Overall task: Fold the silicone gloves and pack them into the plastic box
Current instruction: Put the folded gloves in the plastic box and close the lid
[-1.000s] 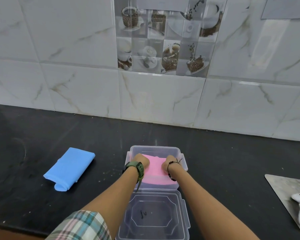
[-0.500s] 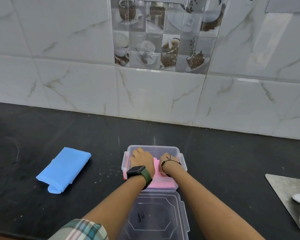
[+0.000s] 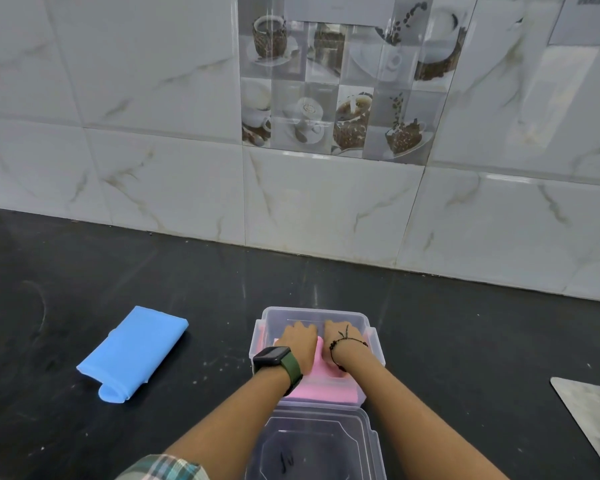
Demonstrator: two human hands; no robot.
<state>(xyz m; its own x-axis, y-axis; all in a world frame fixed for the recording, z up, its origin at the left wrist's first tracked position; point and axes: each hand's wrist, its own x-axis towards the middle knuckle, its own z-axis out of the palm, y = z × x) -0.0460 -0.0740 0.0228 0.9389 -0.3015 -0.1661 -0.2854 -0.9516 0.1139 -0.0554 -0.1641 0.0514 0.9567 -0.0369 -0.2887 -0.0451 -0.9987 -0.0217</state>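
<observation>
A clear plastic box (image 3: 312,311) stands on the black counter just in front of me. A folded pink silicone glove (image 3: 326,389) lies inside it. My left hand (image 3: 298,344), with a green-strapped watch on the wrist, and my right hand (image 3: 342,341), with a black bead bracelet, are side by side inside the box. Both press down on the pink glove with curled fingers, and the fingertips are hidden. The box's hinged lid (image 3: 312,445) lies open toward me. A folded blue silicone glove (image 3: 136,351) rests on the counter to the left, apart from the box.
The black counter (image 3: 465,341) runs back to a white tiled wall (image 3: 153,185). A grey marbled board (image 3: 596,410) lies at the right edge with a white object at its corner.
Both hands have pushed further into the box and closer together, and the pink glove now sits lower inside it. The blue glove has not moved.
</observation>
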